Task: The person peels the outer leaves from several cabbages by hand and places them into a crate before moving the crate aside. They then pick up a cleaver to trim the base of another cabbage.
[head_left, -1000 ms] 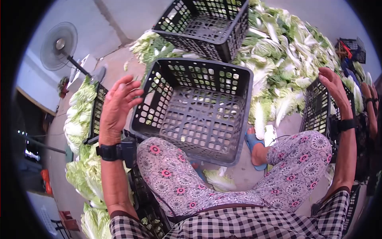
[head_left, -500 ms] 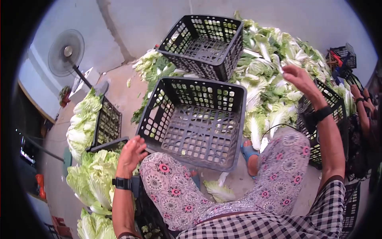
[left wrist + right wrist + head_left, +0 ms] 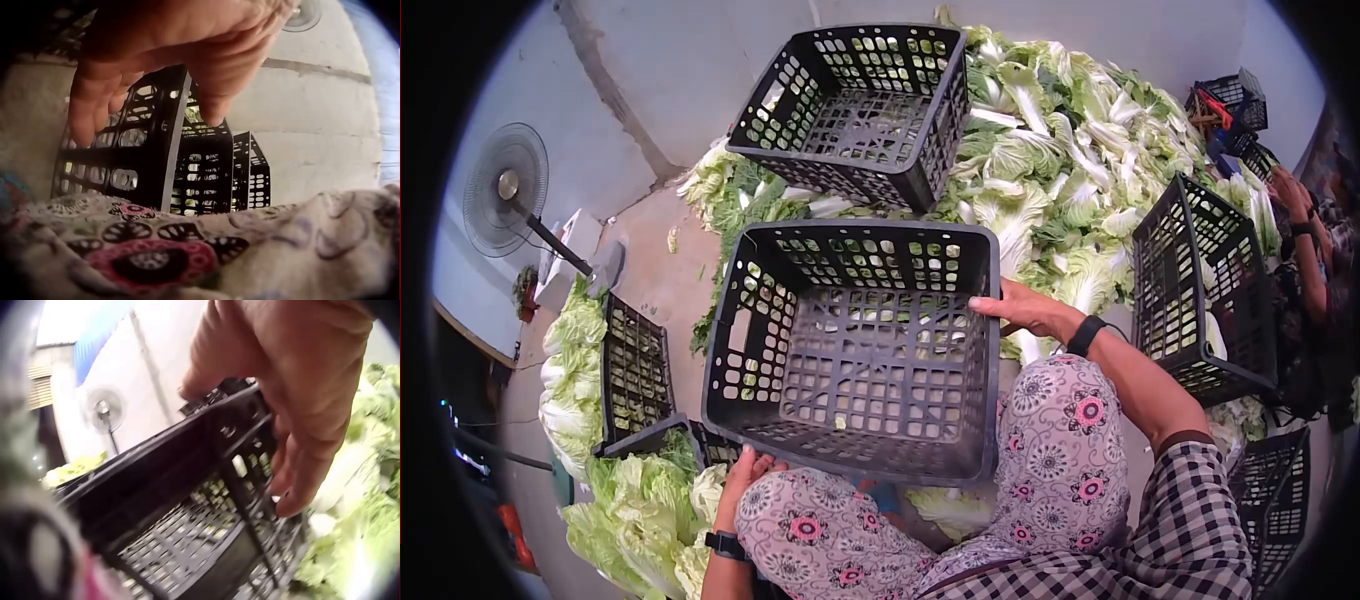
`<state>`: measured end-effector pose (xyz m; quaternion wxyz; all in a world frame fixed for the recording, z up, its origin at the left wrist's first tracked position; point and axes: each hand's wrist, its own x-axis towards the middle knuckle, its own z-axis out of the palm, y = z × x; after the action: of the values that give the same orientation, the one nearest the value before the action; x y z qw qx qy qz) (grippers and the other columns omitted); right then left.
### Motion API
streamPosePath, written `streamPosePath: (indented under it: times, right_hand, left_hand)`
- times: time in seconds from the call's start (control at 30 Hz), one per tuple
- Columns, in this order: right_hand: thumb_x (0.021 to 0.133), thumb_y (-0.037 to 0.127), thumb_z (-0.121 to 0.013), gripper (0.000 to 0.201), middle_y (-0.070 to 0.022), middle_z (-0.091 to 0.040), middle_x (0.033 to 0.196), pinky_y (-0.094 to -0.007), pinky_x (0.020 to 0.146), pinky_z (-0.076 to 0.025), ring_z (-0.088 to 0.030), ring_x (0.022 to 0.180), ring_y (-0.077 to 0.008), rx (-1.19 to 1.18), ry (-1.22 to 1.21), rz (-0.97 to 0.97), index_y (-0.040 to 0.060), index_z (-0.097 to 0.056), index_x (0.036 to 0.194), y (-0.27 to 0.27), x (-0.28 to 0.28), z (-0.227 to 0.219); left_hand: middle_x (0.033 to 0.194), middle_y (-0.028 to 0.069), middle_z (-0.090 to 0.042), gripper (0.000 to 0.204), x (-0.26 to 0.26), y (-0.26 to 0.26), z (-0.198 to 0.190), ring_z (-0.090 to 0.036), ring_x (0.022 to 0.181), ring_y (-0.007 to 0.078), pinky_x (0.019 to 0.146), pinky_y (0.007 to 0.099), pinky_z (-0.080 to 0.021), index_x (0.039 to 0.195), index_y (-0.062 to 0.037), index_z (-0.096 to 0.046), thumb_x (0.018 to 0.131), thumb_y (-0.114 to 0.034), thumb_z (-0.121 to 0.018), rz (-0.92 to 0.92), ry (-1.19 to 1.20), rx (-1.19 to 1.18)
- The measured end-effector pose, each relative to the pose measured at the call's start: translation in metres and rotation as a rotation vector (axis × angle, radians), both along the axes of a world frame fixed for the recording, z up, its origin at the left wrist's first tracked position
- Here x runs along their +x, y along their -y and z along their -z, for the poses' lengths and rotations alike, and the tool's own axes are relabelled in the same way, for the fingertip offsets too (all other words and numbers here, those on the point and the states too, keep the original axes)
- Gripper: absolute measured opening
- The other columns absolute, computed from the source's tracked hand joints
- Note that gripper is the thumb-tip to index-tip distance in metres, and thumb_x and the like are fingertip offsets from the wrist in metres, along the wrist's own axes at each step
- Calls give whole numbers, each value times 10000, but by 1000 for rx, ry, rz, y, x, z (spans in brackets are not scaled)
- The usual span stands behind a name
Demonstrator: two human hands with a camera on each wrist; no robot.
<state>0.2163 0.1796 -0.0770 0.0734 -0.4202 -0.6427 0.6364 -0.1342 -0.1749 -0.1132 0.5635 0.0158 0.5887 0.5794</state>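
A black perforated plastic crate (image 3: 870, 365) stands in front of the person's knees in the head view, its slatted floor showing. My right hand (image 3: 1040, 308) grips its right rim, thumb over the inside and fingers down the outer wall, as the right wrist view shows the same hand (image 3: 300, 381). Low at the crate's near left corner is my left hand (image 3: 745, 480), partly hidden by the knee. In the left wrist view the left hand's fingers (image 3: 90, 106) hang loosely beside the crate wall (image 3: 147, 137), thumb apart on the other side of the edge.
Behind the crate stands a second black crate (image 3: 860, 130), beside a large heap of Chinese cabbage (image 3: 1080, 150). More crates flank both sides, one at right (image 3: 1200, 290) and one at left (image 3: 635, 370) near cabbages (image 3: 635, 510). A fan (image 3: 505, 185) stands far left.
Both hands have come down from the air. The right hand has moved left onto the crate's right rim, and the left hand has lowered to the near left corner. The head view has shifted.
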Motion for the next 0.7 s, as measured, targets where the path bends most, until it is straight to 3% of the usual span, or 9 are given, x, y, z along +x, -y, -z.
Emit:
streamPosePath:
  times: [0.1,0.23,0.27,0.37,0.4,0.53,0.57,0.7]
  right_hand:
    - [766,546,-612,692,-98,-522,1132,-422,715,-457,-507,961,-214,-81,22,18,109,-414,1265,-11,-7,6]
    - [750,565,-621,690,-56,-546,1000,-356,619,-480,-528,820,-166,-59,139,-15,101,-448,1231,-22,-5,5]
    - [745,562,-630,691,-49,-542,958,-300,565,-495,-530,773,-147,-103,140,-76,80,-466,1211,-27,-3,6]
    - [735,542,-656,737,-77,-546,977,-302,570,-521,-549,753,-136,-188,92,-97,43,-426,1226,-28,-7,7]
    - [757,418,-679,701,-94,-557,971,-329,596,-536,-572,762,-141,-169,90,87,15,-376,1243,-14,-11,0]
    - [747,129,-644,589,-96,-572,938,-327,605,-532,-587,754,-145,-313,-102,101,-5,-353,1242,-19,-11,9]
    - [743,123,-646,587,-98,-570,937,-321,603,-526,-588,758,-149,-282,-110,106,-5,-358,1238,-21,-9,11]
    - [731,113,-648,591,-96,-553,912,-319,644,-491,-574,791,-165,-173,-144,92,-2,-371,1240,-13,-4,-13]
  left_hand:
    - [1175,123,-527,590,-4,-20,2,-503,1082,273,884,433,-441,1282,-70,-395,875,-476,-526,33,56,33]
    - [1093,142,-562,452,-15,-38,8,-564,994,294,796,497,-481,1193,-112,-454,870,-407,-568,-39,170,-10]
    - [1075,141,-569,415,-17,-40,12,-572,976,296,772,512,-489,1170,-120,-468,871,-384,-580,-54,222,-5]
    - [1013,142,-580,357,-20,-40,19,-586,931,313,767,513,-496,1162,-113,-470,859,-253,-597,-108,235,33]
    - [1007,140,-579,348,-21,-40,20,-584,929,316,775,507,-496,1157,-113,-477,840,-203,-589,-103,225,44]
    - [1000,143,-574,388,-24,-36,35,-579,914,324,809,484,-494,1138,-111,-502,758,-50,-545,-163,188,106]
    - [1003,146,-573,408,-27,-33,43,-578,909,326,817,478,-492,1133,-110,-508,735,-24,-531,-193,180,114]
    - [1013,160,-572,400,-13,-21,14,-579,911,314,849,465,-491,1111,-90,-524,718,-13,-534,-225,81,187]
